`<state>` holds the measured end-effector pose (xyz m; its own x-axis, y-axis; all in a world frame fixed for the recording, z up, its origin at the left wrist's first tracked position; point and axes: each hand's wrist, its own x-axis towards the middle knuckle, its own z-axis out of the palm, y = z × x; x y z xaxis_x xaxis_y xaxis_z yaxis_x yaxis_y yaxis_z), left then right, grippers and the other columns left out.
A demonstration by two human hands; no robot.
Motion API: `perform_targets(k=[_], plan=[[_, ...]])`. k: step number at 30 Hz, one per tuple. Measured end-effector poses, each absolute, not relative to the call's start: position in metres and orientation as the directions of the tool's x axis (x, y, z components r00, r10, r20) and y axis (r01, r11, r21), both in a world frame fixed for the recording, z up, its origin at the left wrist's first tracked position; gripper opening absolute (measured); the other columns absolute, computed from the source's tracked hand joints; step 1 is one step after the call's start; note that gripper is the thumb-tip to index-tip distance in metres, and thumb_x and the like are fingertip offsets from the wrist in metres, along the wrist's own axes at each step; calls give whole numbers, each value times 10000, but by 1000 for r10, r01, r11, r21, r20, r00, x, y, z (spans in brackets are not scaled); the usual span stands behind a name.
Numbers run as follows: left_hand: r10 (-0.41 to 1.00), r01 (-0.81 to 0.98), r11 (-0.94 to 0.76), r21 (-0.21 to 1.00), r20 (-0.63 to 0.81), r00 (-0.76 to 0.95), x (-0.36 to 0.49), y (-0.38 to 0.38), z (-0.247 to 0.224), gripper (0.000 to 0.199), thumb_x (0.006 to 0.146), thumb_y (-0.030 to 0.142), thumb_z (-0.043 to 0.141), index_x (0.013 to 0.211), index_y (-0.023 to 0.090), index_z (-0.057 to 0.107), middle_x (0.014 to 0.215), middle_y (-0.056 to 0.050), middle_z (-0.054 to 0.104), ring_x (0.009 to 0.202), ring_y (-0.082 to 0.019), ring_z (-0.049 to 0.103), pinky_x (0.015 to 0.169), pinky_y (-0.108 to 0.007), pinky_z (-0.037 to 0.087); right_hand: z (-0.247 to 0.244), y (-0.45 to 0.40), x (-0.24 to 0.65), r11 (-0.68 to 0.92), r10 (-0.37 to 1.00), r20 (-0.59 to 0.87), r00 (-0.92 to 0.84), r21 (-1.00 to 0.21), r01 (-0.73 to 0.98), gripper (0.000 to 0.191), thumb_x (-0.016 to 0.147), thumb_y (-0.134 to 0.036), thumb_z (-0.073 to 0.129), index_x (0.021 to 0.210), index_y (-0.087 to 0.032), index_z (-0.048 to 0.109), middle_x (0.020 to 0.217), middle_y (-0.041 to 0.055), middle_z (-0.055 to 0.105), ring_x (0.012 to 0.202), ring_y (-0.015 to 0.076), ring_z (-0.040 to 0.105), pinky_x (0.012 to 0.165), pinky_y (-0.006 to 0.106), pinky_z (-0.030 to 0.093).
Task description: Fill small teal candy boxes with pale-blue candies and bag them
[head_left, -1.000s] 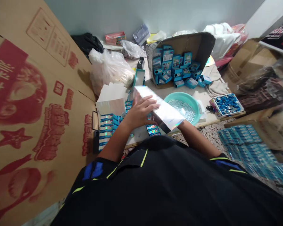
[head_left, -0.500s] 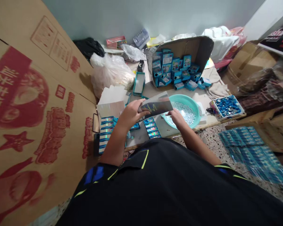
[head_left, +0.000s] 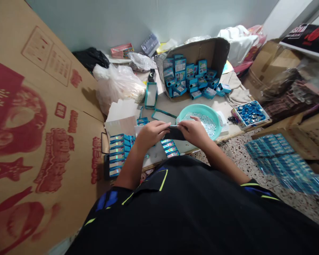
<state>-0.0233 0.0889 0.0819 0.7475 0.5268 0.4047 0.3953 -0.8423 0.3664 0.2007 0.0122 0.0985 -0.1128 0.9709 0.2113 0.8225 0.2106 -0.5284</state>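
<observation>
So the person's got a dark flat piece around mid-frame, left hand pinching its left end, right hand on the other, fingers closed on it both sides. Teal basin of pale bits sits right of centre, cardboard box of blue packs upper right of centre

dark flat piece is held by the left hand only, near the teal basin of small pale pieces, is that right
Not quite: the head view shows both the left hand and the right hand holding the dark flat piece. It is near the teal basin of small pale pieces, as you say.
</observation>
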Motion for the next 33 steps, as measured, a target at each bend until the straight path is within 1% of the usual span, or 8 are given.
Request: perform_targets(k=[5, 12, 18, 21, 24, 27, 31, 33], plan=[[502, 411, -865, 288, 531, 683, -17, 75, 66, 261, 994, 289, 611, 1217, 253, 742, 1244, -82, 749, 1230, -239, 674, 1182, -486, 435, 81, 5, 208, 160, 972, 235, 1, -666, 728, 261, 969, -295, 540, 877, -220, 772, 792, 59, 763, 767, 220, 676, 904, 402, 475], [577, 439, -817, 374, 518, 632, -13, 48, 35, 233, 945, 314, 681, 1152, 241, 758, 1368, -108, 686, 1429, -312, 516, 1209, -544, 400, 71, -2, 213, -3, 985, 89, 145, -845, 534, 261, 906, -356, 556, 820, -201, 747, 773, 58, 745, 712, 208, 652, 645, 317, 421], [728, 293, -652, 699, 470, 498, -22, 27, 16, 141, 871, 352, 773, 933, 226, 755, 1148, -92, 776, 1201, -267, 692, 1090, -486, 521, 43, 16, 247, -78, 964, 58, 261, -872, 483, 333, 918, -422, 532, 748, -182, 688, 656, 31, 647, 642, 175, 578, 618, 300, 407], [931, 181, -340, 923, 303, 205, -25, 22, 5, 215, 849, 405, 783, 858, 201, 718, 1040, -101, 783, 1034, -243, 743, 957, -418, 583, 11, 27, 285, -279, 856, 50, 515, -794, 540, 360, 964, -359, 428, 885, -143, 705, 845, 110, 711, 802, 219, 635, 760, 348, 480], [997, 107, -72, 992, 70, 22, -29, 23, -8, 309, 801, 476, 788, 795, 186, 681, 993, -103, 778, 975, -242, 743, 886, -381, 587, -15, 27, 310, -563, 780, -66, 622, -508, 652, 356, 915, -233, 475, 1153, -62, 677, 1185, 240, 686, 1077, 311, 641, 977, 481, 455], [996, 198, 30, 980, -47, 81, -35, 28, -16, 298, 754, 451, 803, 790, 184, 678, 872, -73, 761, 846, -218, 725, 801, -343, 571, -20, 20, 298, -457, 865, 9, 502, -397, 796, 537, 876, -176, 526, 1401, -66, 544, 1437, 269, 555, 1313, 368, 535, 1125, 587, 347], [983, 344, -17, 939, -48, 179, -40, 34, -19, 225, 773, 377, 767, 844, 186, 670, 820, -43, 727, 793, -196, 696, 759, -313, 536, -3, 20, 233, 104, 994, 53, -100, -784, 612, 453, 928, -286, 550, 1371, -199, 590, 1334, 159, 654, 1210, 279, 621, 1058, 464, 482], [964, 364, -35, 931, -64, 257, -40, 38, -18, 281, 773, 336, 766, 992, 195, 659, 849, -34, 728, 823, -197, 706, 776, -307, 531, 4, 28, 198, 111, 954, -7, -301, -922, 371, 506, 898, -353, 630, 1387, -230, 579, 1250, 120, 694, 1050, 239, 681, 920, 397, 554]])
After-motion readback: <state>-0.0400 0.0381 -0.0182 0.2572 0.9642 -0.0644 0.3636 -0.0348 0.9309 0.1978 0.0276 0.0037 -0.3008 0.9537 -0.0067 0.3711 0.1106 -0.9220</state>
